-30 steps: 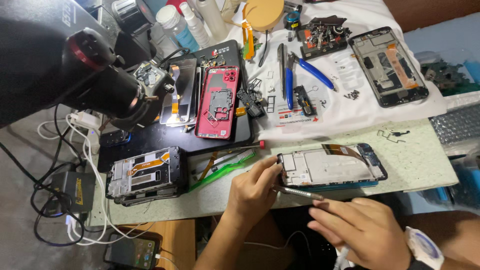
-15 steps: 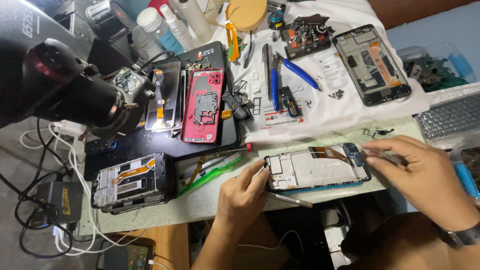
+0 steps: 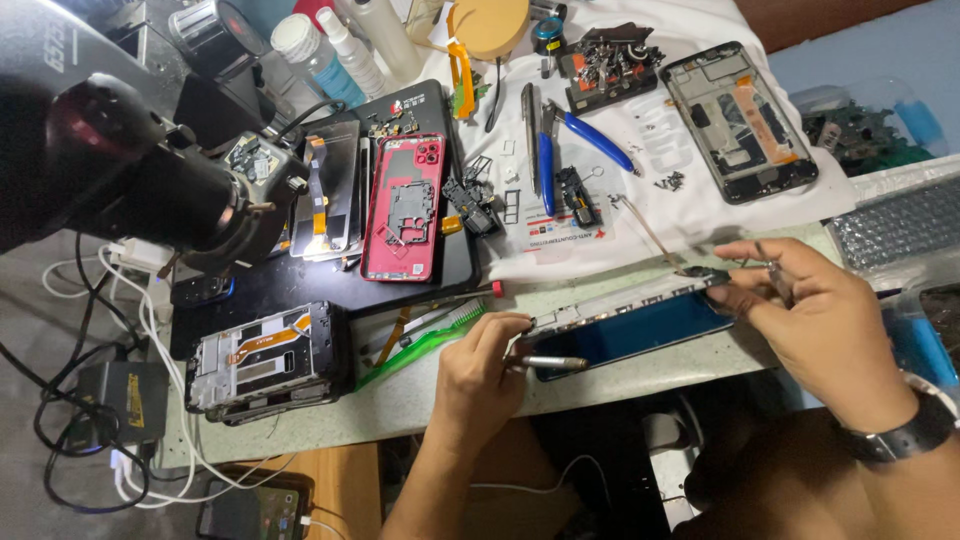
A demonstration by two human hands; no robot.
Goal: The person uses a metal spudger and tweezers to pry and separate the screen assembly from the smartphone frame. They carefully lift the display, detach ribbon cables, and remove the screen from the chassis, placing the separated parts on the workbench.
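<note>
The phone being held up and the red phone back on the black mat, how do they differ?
The held phone is tilted on edge off the bench, gripped by the left hand and right hand; the red phone back lies flat, untouched. The held one shows a blue face, the other a red shell. Both are opened up.

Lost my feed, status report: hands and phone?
Left hand grips phone end, metal tool in fingers. Right hand holds far end, tweezers too. Phone tilted on edge. Green brush alongside.

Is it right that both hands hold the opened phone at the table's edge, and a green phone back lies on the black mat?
Not quite. The head view shows the phone back on the black mat is red, not green. Both the left hand and right hand do hold the opened phone at the table's edge.
</note>
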